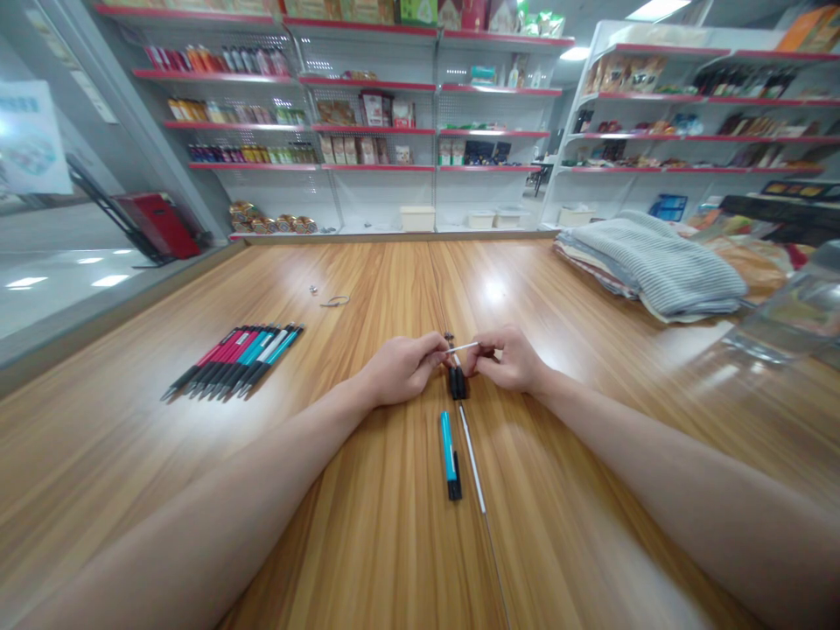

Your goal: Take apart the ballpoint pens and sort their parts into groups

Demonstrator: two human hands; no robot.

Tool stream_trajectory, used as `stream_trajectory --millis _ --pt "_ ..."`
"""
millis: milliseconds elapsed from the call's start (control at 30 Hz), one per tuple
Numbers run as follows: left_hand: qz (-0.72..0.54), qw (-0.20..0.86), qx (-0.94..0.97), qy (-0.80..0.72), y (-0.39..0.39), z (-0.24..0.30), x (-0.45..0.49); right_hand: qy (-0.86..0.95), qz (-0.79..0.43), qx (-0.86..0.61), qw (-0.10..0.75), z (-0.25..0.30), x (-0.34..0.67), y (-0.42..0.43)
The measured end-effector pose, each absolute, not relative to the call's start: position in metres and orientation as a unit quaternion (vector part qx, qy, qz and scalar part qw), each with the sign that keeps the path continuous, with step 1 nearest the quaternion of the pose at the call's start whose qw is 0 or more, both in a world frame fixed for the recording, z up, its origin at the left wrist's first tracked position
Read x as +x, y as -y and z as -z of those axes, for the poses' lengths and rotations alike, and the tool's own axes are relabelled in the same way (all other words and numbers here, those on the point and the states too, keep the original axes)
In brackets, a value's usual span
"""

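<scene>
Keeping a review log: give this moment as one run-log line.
left hand: pinches white pen refill | right hand: pinches same refill | nearby: teal pen barrel, black pen parts

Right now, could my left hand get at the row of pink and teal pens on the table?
Probably yes. The left hand is fairly close to the row of pink and teal pens, and nothing stands between them on the wooden table. It would likely have to release the thin white tube first.

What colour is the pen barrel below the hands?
Teal with a black end; head view shows the pen barrel best.
</scene>
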State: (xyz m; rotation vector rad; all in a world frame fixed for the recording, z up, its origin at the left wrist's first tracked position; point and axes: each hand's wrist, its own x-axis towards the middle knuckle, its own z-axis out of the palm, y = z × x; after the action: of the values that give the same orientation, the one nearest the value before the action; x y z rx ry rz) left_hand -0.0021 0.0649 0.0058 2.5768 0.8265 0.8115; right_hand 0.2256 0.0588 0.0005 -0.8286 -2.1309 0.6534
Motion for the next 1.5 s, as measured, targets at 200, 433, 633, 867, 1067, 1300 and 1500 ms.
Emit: stream_trajectory --millis 200,433,633,867,1067,1300,1500 --pt "-0.285 0.156 0.900 -0.290 -0.065 -0.005 -0.002 0.832 -0.258 -0.317 0.374 0.000 0.226 -0.059" --pt "-0.285 0.149 0.901 -0.293 -0.066 -0.003 -0.002 0.821 -0.233 -0.347 0.390 -0.003 0.224 -0.058" --pt "-0.290 0.148 0.899 -0.293 -0.065 -0.005 -0.002 0.814 -0.244 -0.349 0.396 -0.004 0.222 -0.058" --pt "-0.292 0.150 0.897 -0.295 -0.064 -0.006 -0.002 0.816 -0.252 -0.347 0.387 -0.002 0.223 -0.058" --pt "-0.311 0.144 0.889 -0.303 -0.065 -0.006 -0.001 0.811 -0.269 -0.351 0.384 -0.001 0.225 -0.061" --pt "-0.478 0.178 0.759 -0.405 -0.048 -0.008 -0.008 0.772 -0.331 -0.382 0.387 0.001 0.232 -0.046" --pt "-0.633 0.293 0.545 -0.465 -0.012 -0.002 -0.014 0.847 -0.271 -0.329 0.317 0.001 0.233 -0.010"
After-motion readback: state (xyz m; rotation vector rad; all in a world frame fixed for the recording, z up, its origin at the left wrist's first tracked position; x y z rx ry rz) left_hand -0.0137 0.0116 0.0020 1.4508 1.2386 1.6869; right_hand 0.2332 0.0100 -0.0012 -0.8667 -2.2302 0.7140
